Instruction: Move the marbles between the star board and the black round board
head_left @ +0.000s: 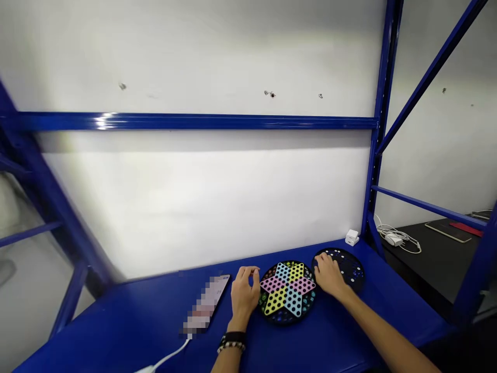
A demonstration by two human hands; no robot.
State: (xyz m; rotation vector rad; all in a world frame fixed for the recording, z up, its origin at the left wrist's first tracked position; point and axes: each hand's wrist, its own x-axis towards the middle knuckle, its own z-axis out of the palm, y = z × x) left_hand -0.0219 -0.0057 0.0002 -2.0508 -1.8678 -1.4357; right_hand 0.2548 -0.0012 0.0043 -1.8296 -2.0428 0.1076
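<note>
A round black Chinese checkers board (286,286) lies on the blue tabletop, with a star of pink, yellow and light-blue points full of dark holes. Coloured marbles fill its outer rim sections. At its left edge is my left hand (245,292), fingers loosely curled, with a gap between thumb and forefinger and nothing visible in it. My right hand (329,273) reaches over the left side of a dark round disc (351,267) dotted with white spots. Its fingers point away from me, bent and slightly apart. Whether a marble lies under the fingertips is hidden.
Left of the board lies a phone (207,303), its screen partly blurred, with a white cable (171,356) plugged in. White charger blocks (352,237) stand at the back right corner. Blue frame posts (375,155) rise around the table. Beyond them is a black table (427,254) with tangled white cables.
</note>
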